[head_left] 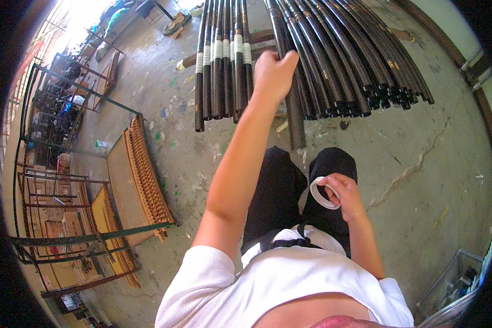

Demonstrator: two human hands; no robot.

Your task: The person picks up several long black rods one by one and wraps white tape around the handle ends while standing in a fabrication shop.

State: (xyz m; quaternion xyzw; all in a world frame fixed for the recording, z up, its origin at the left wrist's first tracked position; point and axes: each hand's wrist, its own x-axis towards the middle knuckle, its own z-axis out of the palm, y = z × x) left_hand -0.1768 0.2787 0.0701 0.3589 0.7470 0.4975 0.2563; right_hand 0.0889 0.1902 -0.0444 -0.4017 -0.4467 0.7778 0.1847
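Stretched forward, my left hand [276, 74] is closed around a long black pole [295, 123], whose near end sticks out below the fist toward me. Between the thumb and fingers of my right hand [344, 194], over my right knee, is a roll of white tape [323, 193]. To the left of my left hand lie several black poles with white tape bands [222, 49] wrapped around them. On its right is a dense row of glossy black poles [333, 60], on which no white bands show.
Wooden bars [191, 60] lie beneath the poles on the stained concrete floor [421, 158]. At left stands a metal rack [93, 238] with wooden boards and a ridged wooden strip [145, 175]. A grey bin [454, 279] is at the lower right, and a wall runs along the right.
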